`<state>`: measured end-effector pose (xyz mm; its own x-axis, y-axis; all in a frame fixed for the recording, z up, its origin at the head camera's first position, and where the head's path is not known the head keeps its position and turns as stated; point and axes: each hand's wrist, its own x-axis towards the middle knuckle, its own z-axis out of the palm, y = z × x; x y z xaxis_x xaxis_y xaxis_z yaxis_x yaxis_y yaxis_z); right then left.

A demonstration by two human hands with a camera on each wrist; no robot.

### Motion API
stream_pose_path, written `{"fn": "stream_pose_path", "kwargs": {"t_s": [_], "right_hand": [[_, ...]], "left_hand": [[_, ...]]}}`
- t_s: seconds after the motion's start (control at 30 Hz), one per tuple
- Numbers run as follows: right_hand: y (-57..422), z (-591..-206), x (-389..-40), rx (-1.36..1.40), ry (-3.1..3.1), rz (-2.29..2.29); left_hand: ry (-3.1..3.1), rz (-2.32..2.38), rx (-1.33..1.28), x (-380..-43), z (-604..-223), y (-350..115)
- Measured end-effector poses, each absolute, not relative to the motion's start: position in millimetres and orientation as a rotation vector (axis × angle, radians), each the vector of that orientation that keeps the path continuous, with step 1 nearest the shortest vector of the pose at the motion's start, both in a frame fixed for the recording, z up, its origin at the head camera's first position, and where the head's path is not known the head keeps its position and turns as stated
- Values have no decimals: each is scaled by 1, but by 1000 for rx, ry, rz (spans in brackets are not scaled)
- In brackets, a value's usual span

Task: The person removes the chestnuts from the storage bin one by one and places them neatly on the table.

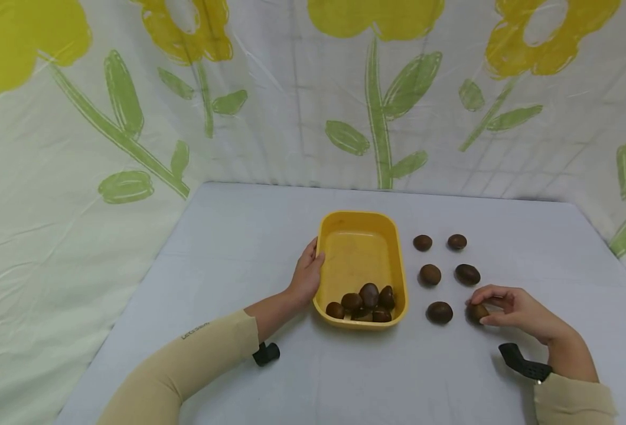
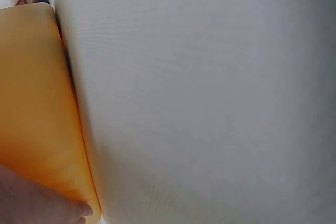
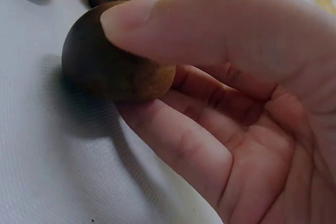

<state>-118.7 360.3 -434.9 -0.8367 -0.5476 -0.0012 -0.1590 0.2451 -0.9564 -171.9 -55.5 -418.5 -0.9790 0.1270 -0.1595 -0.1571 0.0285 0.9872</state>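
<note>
My right hand (image 1: 522,313) pinches a round brown nut (image 3: 118,59) between thumb and fingers, low over the white cloth at the right. In the right wrist view the nut has a smooth dark side and a rougher, paler patch. My left hand (image 1: 306,274) grips the left wall of a yellow plastic tray (image 1: 402,271), its thumb at the rim. Several brown nuts (image 1: 368,295) lie together at the tray's near end. Beside the tray, more nuts stand in two rough columns, the closest to my right hand being a dark nut (image 1: 439,313).
Other loose nuts, such as an oval one (image 1: 468,274) and a far one (image 1: 457,242), lie right of the tray. A white cloth (image 1: 238,236) covers the table. Behind it hangs a flowered curtain (image 1: 292,118). Black wrist mounts (image 1: 525,363) stick out by both forearms.
</note>
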Motion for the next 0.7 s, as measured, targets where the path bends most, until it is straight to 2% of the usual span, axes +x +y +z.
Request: {"fn": "stream_pose_path", "kwargs": {"t_s": [0.23,0.7], "right_hand": [[362,-438,-121,-660,2115,-1673],[358,-436,-119,-686,2161,-1613]], "left_hand": [[2146,2053,14,-170,-417,-55],[2115,2037,-71,-173,-419,-55]]}}
